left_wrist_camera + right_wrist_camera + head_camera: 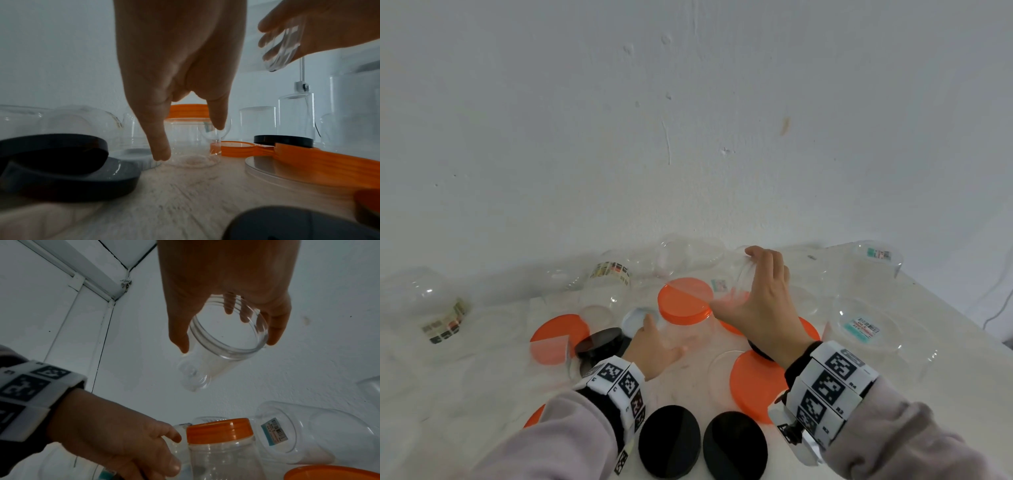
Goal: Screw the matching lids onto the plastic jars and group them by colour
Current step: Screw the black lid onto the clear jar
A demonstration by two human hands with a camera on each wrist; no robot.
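Note:
A clear jar with an orange lid (685,299) (189,112) (220,431) stands upright in the middle of the white table (465,394). My left hand (666,334) (189,139) (174,451) holds its body from the near left side, thumb on the shoulder, fingers low against the wall. My right hand (736,279) (228,344) grips a small clear jar without a lid (743,274) (283,45) (197,373) by its threaded mouth. That jar hangs tilted in the air, just right of and above the orange-lidded one.
Two black lids (669,442) (734,445) lie at the front edge, loose orange lids (755,383) (558,337) to either side, another black lid (602,342) and a white lid (635,318) at left. Several open clear jars (866,274) crowd the back wall and right edge.

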